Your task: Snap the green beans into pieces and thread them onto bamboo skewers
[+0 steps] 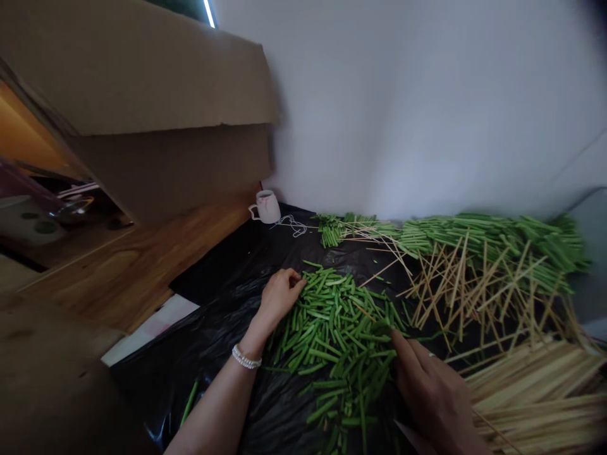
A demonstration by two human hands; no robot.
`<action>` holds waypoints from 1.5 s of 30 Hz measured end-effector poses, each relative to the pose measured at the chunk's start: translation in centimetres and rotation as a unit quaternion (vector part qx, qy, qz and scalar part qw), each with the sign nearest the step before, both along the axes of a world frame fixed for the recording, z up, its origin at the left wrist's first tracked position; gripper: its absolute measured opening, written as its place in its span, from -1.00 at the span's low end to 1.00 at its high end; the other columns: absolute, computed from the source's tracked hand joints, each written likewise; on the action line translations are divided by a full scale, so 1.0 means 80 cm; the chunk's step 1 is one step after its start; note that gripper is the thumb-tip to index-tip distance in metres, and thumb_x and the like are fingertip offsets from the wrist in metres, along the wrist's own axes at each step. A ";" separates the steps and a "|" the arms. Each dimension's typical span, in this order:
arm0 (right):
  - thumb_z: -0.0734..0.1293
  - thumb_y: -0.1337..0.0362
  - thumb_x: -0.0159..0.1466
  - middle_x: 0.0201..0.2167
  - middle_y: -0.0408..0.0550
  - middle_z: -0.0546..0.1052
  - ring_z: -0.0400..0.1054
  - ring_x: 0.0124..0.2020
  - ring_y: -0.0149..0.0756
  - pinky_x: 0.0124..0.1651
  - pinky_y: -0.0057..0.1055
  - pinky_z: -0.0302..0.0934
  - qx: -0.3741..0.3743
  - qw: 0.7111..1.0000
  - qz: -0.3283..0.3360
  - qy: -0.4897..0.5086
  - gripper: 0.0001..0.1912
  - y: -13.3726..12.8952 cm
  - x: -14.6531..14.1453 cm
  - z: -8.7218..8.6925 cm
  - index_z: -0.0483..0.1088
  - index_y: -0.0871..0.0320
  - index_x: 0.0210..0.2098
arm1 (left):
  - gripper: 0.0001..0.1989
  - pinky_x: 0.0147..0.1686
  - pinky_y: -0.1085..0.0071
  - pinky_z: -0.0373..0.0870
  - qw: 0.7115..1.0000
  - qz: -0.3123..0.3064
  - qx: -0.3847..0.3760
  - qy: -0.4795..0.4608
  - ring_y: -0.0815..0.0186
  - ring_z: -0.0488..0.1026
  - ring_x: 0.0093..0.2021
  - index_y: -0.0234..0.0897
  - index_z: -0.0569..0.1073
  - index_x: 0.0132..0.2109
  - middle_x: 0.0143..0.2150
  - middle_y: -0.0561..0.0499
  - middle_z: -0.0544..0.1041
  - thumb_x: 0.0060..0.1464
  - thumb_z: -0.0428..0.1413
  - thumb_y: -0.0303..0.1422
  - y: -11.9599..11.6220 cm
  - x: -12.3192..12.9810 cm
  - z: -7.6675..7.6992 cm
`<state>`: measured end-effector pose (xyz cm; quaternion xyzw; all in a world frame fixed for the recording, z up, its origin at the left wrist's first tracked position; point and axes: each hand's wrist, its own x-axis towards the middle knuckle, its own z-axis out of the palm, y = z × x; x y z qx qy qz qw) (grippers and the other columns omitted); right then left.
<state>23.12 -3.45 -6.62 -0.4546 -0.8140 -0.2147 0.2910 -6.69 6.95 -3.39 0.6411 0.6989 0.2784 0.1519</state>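
A heap of cut green stem pieces [332, 316], like beans or garlic stems, lies on black plastic sheeting [208, 335]. At its left edge is my left hand [282, 292], fingers bent and drawn together; whether a piece is between them cannot be made out. On the heap's right side, my right hand [429, 382] is closed around a thin bamboo skewer [496, 431], whose tip side shows past the fingers above the heap. Some green pieces sit right at those fingertips, and I cannot tell if they are on the skewer.
Skewers threaded with green pieces [488, 237] lie in a row along the wall, their bare sticks towards me. Bare bamboo skewers [535, 392] are piled at the lower right. A white mug [267, 207] and white string [294, 225] stand near a cardboard box [175, 151].
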 end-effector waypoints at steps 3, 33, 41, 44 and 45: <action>0.09 0.45 0.31 -0.29 0.05 0.55 0.36 -0.45 -0.33 -0.38 -0.41 0.17 -0.007 1.000 0.006 -0.006 -0.59 0.000 0.000 0.001 0.30 0.31 0.11 | -0.87 -0.23 0.34 0.30 0.999 -0.001 -0.014 0.031 0.17 0.44 -0.23 -0.25 0.53 -0.30 -0.29 -0.07 0.53 0.04 0.19 -0.28 -0.005 0.004 0.004; 0.14 0.53 0.26 -0.44 -0.05 0.51 0.31 -0.52 -0.40 -0.41 -0.44 0.13 -0.006 1.000 -0.011 0.029 -0.62 0.003 -0.013 0.010 0.43 0.27 0.00 | -0.65 -0.24 0.43 0.37 0.814 -0.176 -0.129 -0.538 0.33 0.49 -0.31 -0.30 0.60 -0.10 -0.26 -0.06 0.61 -0.02 0.31 -0.22 -0.027 0.066 0.007; 0.13 0.56 0.27 -0.50 -0.10 0.46 0.26 -0.54 -0.41 -0.43 -0.43 0.06 0.005 1.000 -0.022 0.018 -0.63 0.005 -0.016 0.019 0.43 0.29 -0.03 | -0.70 -0.19 0.50 0.40 0.787 -0.182 -0.169 -0.564 0.39 0.53 -0.28 -0.27 0.62 -0.13 -0.28 -0.03 0.63 -0.02 0.33 -0.24 -0.035 0.076 0.004; 0.13 0.55 0.27 -0.49 -0.09 0.47 0.27 -0.54 -0.41 -0.43 -0.42 0.06 0.008 1.000 -0.023 0.015 -0.63 0.005 -0.015 0.018 0.41 0.29 -0.02 | -0.68 -0.18 0.50 0.42 0.768 -0.165 -0.173 -0.594 0.38 0.55 -0.27 -0.28 0.63 -0.15 -0.28 -0.03 0.64 -0.09 0.37 -0.26 -0.037 0.077 0.007; 0.12 0.55 0.28 -0.49 -0.09 0.47 0.27 -0.54 -0.41 -0.43 -0.42 0.07 0.008 1.000 -0.024 0.015 -0.63 0.005 -0.015 0.018 0.41 0.28 -0.01 | -0.67 -0.18 0.50 0.42 0.765 -0.162 -0.173 -0.599 0.38 0.56 -0.27 -0.28 0.63 -0.16 -0.27 -0.03 0.64 -0.10 0.38 -0.27 -0.037 0.077 0.008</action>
